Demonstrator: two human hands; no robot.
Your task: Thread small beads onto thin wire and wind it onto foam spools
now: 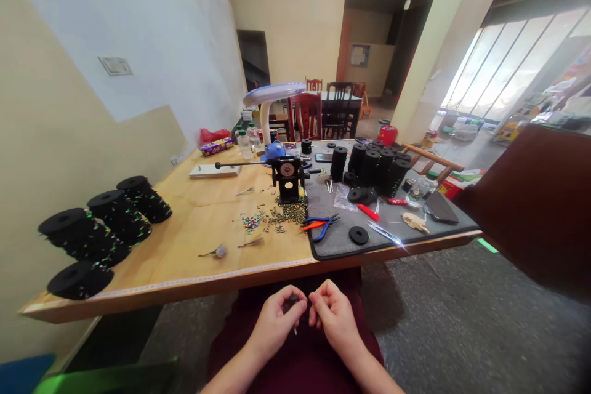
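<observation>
Only the head view to go on. Pinching narrow with the left hand (277, 314), thumb against forefinger, around something small and dark (293, 300), pale tip poking out below. Can't tell what exactly; too tiny and half covered by fingers. Pinching close with the right hand (336, 314) too, fingertips right beside the left ones, maybe on a thin bit of the same piece, but can't say for sure. Holding it all over the dark red lap (300, 360), just short of the table (184, 221), not above the top.

Mostly worrying about a drop. Loosen that pinch and probably lose it in the dark cloth or on the speckled floor (425, 320), for lack of anything flat underneath. Might also bend or snap it by tugging too hard between both hands.

Up top, don't love seeing loose gold-coloured beads (290, 214) and multicoloured beads (253, 221) near the black stand (289, 181). Easy to scatter with a careless reach. Same with the feathery pieces (220, 251) near the front edge. Oh, and go easy around the slim shiny tool (385, 232) on the grey mat (339, 247): possibly sharp, so could nick a finger if grabbed blind.
</observation>
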